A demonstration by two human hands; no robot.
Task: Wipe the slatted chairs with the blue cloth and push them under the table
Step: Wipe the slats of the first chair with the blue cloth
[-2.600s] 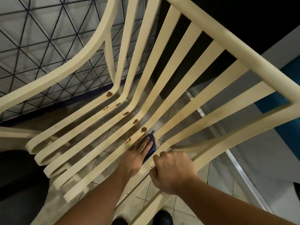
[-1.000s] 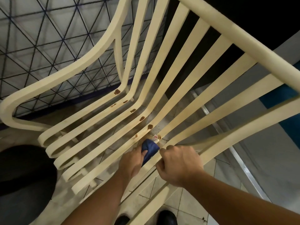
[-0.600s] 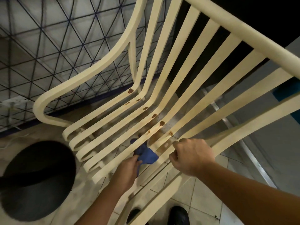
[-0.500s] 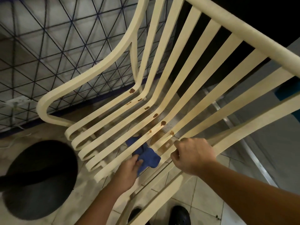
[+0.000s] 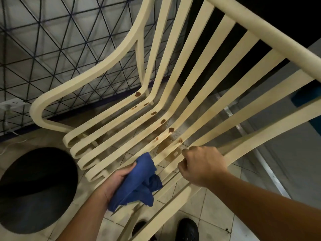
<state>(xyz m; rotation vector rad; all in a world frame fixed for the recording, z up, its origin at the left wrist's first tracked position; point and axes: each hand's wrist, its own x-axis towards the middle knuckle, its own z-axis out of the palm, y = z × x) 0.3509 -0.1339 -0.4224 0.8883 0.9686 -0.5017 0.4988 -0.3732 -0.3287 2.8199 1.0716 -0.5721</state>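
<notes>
While the left hand [image 5: 112, 181] grips the crumpled blue cloth [image 5: 139, 181] at six o'clock over the seat front, the right hand [image 5: 203, 164] curls round a slat of the cream plastic slatted chair [image 5: 260, 28], likely steadying it; brown stains [image 5: 171, 129] wait toward twelve.

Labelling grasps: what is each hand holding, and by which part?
Left hand grips the bunched blue cloth by its left side. Right hand grips the slatted chair by one slat, near the bend between seat and back.
</notes>
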